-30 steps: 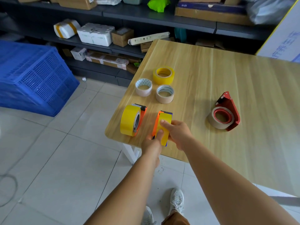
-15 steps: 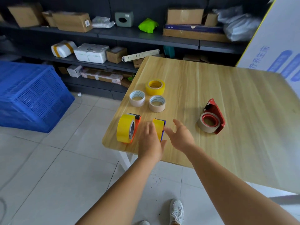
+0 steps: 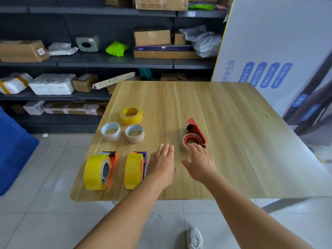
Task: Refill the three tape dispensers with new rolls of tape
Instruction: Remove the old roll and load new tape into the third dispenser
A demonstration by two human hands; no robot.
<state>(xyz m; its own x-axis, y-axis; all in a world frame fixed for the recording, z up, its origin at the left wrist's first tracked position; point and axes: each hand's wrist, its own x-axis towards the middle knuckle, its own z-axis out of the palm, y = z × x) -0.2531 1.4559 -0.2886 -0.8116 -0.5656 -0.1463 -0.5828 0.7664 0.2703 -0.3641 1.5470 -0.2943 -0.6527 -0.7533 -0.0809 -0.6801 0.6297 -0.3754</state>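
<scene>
Near the table's front edge, we see two dispensers wearing full yellow rolls [image 3: 97,172], [image 3: 133,170], while our left hand [image 3: 162,164] and right hand [image 3: 199,163], both spread and empty, head for the red metal dispenser [image 3: 196,134] not yet refilled.

A wooden table [image 3: 224,123] stands before dark shelving [image 3: 107,62] stacked with cardboard boxes and foam packs. Near its front left edge two tape dispensers stand upright side by side, an orange dispenser [image 3: 100,172] and a purple dispenser [image 3: 135,170], each loaded with a full yellow roll. Behind them lie three loose rolls: a yellow roll [image 3: 131,115], a white roll [image 3: 110,131] and a tan roll [image 3: 135,133]. A red dispenser [image 3: 195,134] lies flat further right, holding a nearly spent roll. The left hand [image 3: 161,164] hovers flat beside the purple dispenser, fingers straight. The right hand [image 3: 200,163] reaches with spread fingers, its fingertips [image 3: 193,145] at the red dispenser's near edge. A white shoe [image 3: 195,238] shows on the tiled floor.
</scene>
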